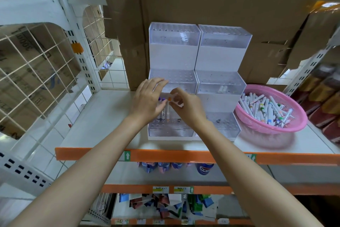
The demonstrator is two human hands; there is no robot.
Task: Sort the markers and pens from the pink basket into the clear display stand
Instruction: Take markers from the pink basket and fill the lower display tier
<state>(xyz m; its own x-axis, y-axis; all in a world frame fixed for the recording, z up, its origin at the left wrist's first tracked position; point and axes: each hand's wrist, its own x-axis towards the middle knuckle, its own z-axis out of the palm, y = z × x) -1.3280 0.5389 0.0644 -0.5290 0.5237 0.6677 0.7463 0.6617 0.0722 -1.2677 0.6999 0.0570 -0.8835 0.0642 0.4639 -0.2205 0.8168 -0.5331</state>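
- Left hand (149, 98): released, fingers loosely spread, beside the purple-capped markers (161, 100).
- Right hand (185, 106): fingertips seem to pinch the orange-capped marker (168, 110), upright in the clear display stand (173, 57).
- Pink basket (272, 130): at the stand's 3 o'clock.

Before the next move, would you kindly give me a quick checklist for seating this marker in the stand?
1. Orange-capped marker upright at the display stand lowest tier: ok.
2. Right hand pinching its top: ok.
3. Marker fully seated in a hole: cannot tell.
4. Left hand clear of the purple-capped markers: cannot tell.
5. Pink basket holding more markers: ok.
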